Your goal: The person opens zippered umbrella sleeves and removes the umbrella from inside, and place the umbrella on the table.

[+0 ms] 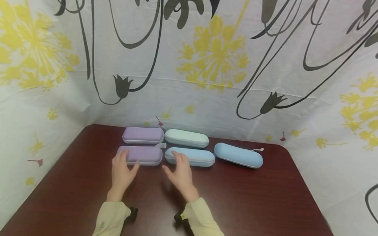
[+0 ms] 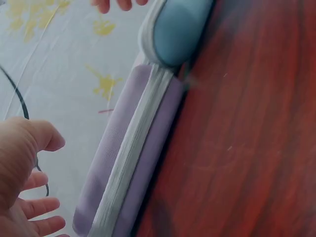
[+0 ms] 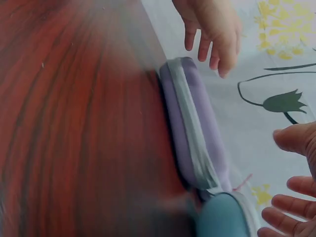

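Note:
In the head view, my left hand (image 1: 122, 173) is over the near edge of the front purple zippered case (image 1: 146, 155), fingers spread and slightly bent. My right hand (image 1: 181, 175) is at the light blue zippered case (image 1: 196, 156) beside it, thumb and fingers apart. Seen from the left wrist, the left hand (image 2: 22, 182) stands apart from the purple case (image 2: 106, 143), whose pale zipper runs along its side. From the right wrist, the right hand (image 3: 294, 197) hangs loosely above the end of the blue case (image 3: 222, 219). Neither hand grips anything.
Behind lie another purple case (image 1: 144, 134) and a mint green case (image 1: 187, 138). To the right, a second blue case (image 1: 238, 155) lies slightly angled, a pale strap at its end. The dark red wooden table (image 1: 251, 205) meets a patterned cloth (image 1: 214, 108) at the back.

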`<action>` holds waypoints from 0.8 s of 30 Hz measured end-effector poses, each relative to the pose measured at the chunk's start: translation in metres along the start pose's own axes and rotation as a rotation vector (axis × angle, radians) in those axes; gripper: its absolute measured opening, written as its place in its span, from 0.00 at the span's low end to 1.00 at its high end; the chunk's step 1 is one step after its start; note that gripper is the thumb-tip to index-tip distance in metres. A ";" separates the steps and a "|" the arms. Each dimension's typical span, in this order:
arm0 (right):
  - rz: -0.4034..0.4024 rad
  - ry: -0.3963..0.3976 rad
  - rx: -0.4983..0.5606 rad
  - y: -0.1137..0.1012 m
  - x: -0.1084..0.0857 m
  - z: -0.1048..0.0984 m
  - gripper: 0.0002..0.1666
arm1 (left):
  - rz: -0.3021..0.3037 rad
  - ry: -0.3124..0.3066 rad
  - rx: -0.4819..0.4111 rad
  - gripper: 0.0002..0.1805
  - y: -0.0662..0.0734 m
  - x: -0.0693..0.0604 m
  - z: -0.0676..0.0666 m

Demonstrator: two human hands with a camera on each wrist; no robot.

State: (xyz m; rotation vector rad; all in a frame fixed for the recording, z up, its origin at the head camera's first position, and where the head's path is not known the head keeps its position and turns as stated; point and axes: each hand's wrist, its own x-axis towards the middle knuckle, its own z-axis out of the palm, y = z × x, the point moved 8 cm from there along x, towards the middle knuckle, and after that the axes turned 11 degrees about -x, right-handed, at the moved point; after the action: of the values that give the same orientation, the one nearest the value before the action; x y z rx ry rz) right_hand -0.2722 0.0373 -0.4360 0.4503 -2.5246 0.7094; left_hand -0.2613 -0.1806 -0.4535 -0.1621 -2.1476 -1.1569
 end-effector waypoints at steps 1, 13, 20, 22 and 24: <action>-0.001 0.005 0.018 -0.001 0.001 0.003 0.34 | -0.017 0.008 -0.013 0.28 -0.003 0.001 -0.003; 0.075 -0.028 0.181 -0.013 0.019 0.032 0.28 | -0.428 0.070 -0.106 0.27 -0.059 0.018 -0.027; 0.112 -0.011 0.196 -0.024 0.026 0.042 0.27 | -0.627 0.037 -0.208 0.26 -0.081 0.020 -0.023; 0.133 -0.007 0.188 -0.025 0.025 0.046 0.27 | -0.663 0.027 -0.224 0.26 -0.086 0.020 -0.021; 0.160 -0.011 0.175 -0.026 0.024 0.050 0.28 | -0.688 0.018 -0.235 0.26 -0.089 0.020 -0.019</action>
State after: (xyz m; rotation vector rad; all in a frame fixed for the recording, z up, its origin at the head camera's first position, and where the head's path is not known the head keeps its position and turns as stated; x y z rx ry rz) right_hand -0.2992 -0.0157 -0.4509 0.3138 -2.5404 0.9958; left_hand -0.3033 -0.2527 -0.4957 0.5236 -2.0985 -1.7792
